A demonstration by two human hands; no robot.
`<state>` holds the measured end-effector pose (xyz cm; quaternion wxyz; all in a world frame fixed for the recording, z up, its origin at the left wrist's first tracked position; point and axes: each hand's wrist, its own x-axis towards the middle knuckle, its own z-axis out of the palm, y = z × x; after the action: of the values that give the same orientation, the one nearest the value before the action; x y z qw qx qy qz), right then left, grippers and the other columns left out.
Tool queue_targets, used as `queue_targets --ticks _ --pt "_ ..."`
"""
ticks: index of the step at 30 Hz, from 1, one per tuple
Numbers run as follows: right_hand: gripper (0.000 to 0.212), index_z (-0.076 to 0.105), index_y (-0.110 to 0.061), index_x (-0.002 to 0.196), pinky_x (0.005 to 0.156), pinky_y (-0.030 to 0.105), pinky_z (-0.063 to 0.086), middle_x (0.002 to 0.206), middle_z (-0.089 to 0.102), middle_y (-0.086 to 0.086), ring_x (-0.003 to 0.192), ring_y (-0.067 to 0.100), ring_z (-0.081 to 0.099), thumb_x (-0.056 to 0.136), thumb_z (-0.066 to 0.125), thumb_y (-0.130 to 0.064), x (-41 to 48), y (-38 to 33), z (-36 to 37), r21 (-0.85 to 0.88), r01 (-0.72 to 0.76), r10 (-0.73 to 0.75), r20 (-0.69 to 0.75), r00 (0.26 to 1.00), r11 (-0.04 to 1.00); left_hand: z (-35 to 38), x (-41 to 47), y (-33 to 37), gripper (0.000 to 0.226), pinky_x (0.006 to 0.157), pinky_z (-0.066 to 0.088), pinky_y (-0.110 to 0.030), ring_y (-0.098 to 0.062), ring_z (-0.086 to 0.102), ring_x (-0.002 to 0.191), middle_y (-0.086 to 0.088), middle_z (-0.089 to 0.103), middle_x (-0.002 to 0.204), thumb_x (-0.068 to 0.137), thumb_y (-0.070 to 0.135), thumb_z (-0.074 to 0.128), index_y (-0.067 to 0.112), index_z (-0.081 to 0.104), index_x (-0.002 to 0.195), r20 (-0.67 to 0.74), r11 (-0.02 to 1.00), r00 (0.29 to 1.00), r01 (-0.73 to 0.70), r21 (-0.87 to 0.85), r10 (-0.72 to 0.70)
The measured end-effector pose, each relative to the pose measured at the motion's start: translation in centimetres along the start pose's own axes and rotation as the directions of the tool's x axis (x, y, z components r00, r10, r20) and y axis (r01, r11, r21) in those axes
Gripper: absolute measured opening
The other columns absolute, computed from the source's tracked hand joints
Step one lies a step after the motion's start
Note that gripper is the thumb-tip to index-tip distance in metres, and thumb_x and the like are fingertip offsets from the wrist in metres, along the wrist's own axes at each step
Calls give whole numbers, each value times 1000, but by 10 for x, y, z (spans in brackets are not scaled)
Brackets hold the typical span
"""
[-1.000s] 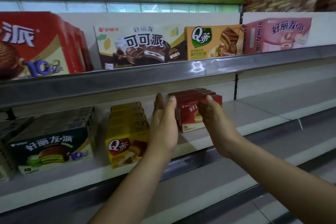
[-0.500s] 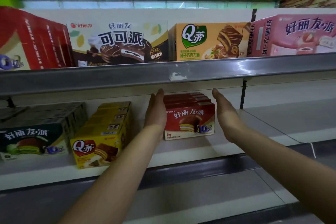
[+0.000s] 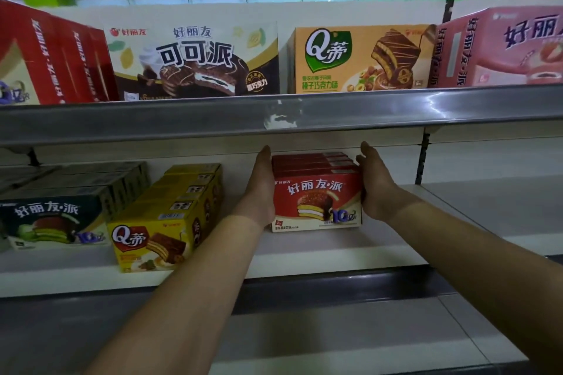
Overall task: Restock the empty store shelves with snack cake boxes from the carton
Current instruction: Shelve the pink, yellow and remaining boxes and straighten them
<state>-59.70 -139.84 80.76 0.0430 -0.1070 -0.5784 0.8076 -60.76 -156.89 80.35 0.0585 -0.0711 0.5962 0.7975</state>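
A row of red snack cake boxes [image 3: 316, 201] stands front to back on the white middle shelf [image 3: 335, 250]. My left hand [image 3: 262, 189] lies flat against the row's left side, fingers straight. My right hand [image 3: 376, 183] presses the right side, fingers straight and pointing to the back. Both forearms reach in under the grey rail of the upper shelf [image 3: 274, 116]. The carton is out of sight.
Left of the red row stand a yellow Q box row [image 3: 164, 222] and a dark green box row [image 3: 58, 216]. The upper shelf holds red, brown [image 3: 195, 61], orange [image 3: 359, 61] and pink [image 3: 499, 49] boxes. A lower shelf [image 3: 304, 329] juts out below.
The view swung right, bringing the red boxes' front face into sight. My hands spread from in front of the row to its two sides and now press against it.
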Motion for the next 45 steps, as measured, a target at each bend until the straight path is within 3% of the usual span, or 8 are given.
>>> queue_targets --ticks 2,6,9,22,30,36,41,45 --pt "59 40 -22 148 69 39 53 92 71 4 81 25 69 102 37 -59 5 1 0 14 11 -11 19 1000 1000 2 -1 1 51 93 53 -47 -29 68 77 -8 73 60 101 66 33 24 56 83 9 1000 1000 -10 -6 10" --pt "51 63 -19 103 91 46 55 95 75 13 84 30 71 99 38 -63 23 7 -1 -25 26 -24 59 998 999 2 3 -1 57 80 56 -40 -28 70 75 -9 75 67 97 70 38 20 64 93 42 1000 999 7 -21 -6" --pt "56 67 -18 110 90 45 56 100 76 15 84 31 72 98 39 -65 29 9 -2 -30 23 -21 58 998 999 1 10 -2 58 79 56 -39 -28 70 75 -9 76 68 96 70 41 18 66 95 55 999 998 5 -32 -3" --pt "51 68 -18 100 61 29 54 74 76 6 59 21 72 101 38 -59 44 24 11 -2 35 -35 101 994 999 -17 31 -6 56 75 56 -37 -28 70 73 -10 77 74 93 69 47 19 70 98 79 997 995 -58 -54 62" --pt "52 68 -18 113 69 33 57 88 77 11 70 26 73 98 42 -61 48 37 38 22 20 -23 114 993 1000 -35 39 -4 64 93 57 -50 -34 73 94 -15 78 105 86 73 54 20 73 116 -52 987 993 -113 -115 107" --pt "59 65 -23 122 84 46 60 104 76 12 86 32 76 83 53 -66 53 44 53 6 71 -71 64 995 997 -40 42 -3 54 90 59 -49 -32 76 87 -13 79 99 89 68 55 21 74 108 -141 978 977 -174 -118 157" --pt "79 64 -24 125 92 53 57 109 75 11 90 32 75 64 57 -74 56 46 50 -11 77 -76 65 995 997 -43 43 -7 67 95 55 -59 -36 76 92 -14 78 100 75 76 57 21 75 109 -166 975 966 -213 -59 201" --pt "60 65 -18 125 93 49 56 107 75 14 91 31 73 88 52 -64 39 43 48 -21 64 -62 102 993 998 -48 39 -5 59 88 60 -52 -32 77 85 -10 79 94 76 76 56 26 75 102 -223 973 949 -229 -1 224"
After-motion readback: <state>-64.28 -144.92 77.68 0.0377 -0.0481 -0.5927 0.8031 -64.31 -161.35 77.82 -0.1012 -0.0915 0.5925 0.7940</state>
